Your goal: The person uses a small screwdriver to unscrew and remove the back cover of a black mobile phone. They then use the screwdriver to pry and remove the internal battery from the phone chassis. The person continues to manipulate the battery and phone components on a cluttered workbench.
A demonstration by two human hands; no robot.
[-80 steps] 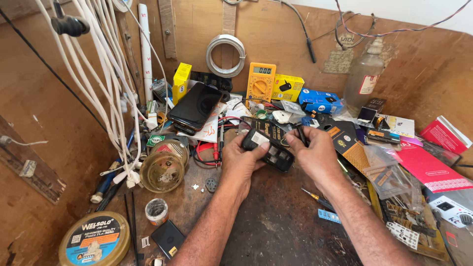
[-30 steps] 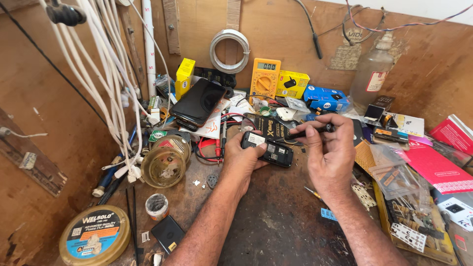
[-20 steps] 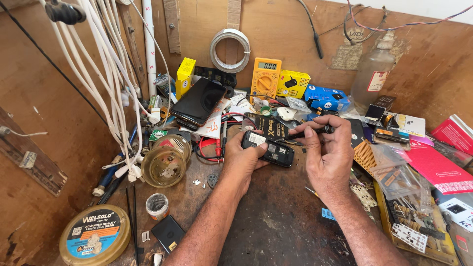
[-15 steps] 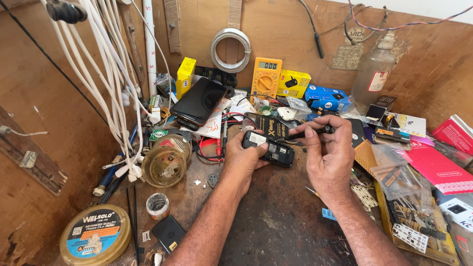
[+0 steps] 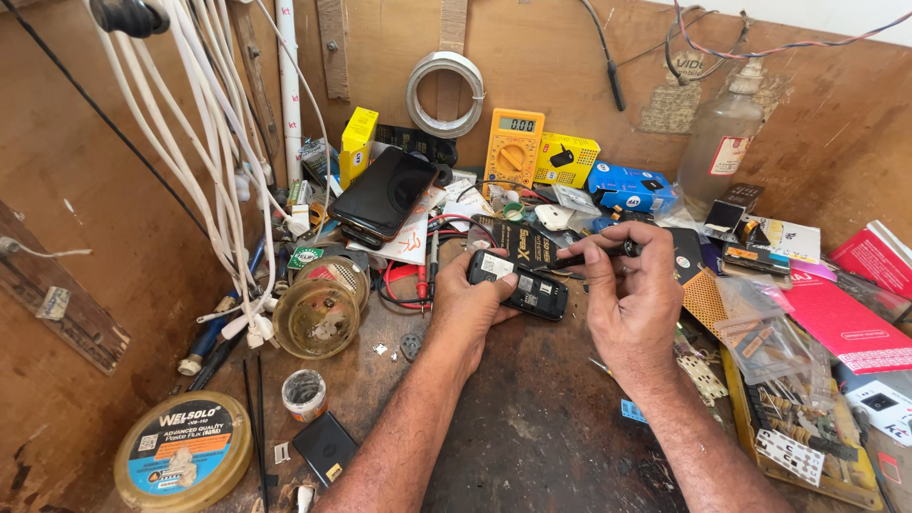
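The left hand [image 5: 472,306] lies on the dark workbench [image 5: 532,427] with its fingers curled around the near end of a small black phone [image 5: 520,282], pinning it flat; the phone's opened back faces up and its far end sticks out past the fingertips toward the right. The right hand [image 5: 634,296] hovers just beside that free end, thumb and first fingers pinched narrow on a thin black screwdriver [image 5: 594,255], whose tip slants down to the phone's upper edge. Beyond the fingers stands a yellow meter [image 5: 514,153] against the back wall, with a larger dark phone [image 5: 385,192] lying off past the left knuckles. A glass jar [image 5: 316,314] sits near the left wrist, and a round yellow tin [image 5: 183,461] rests well apart by the elbow.
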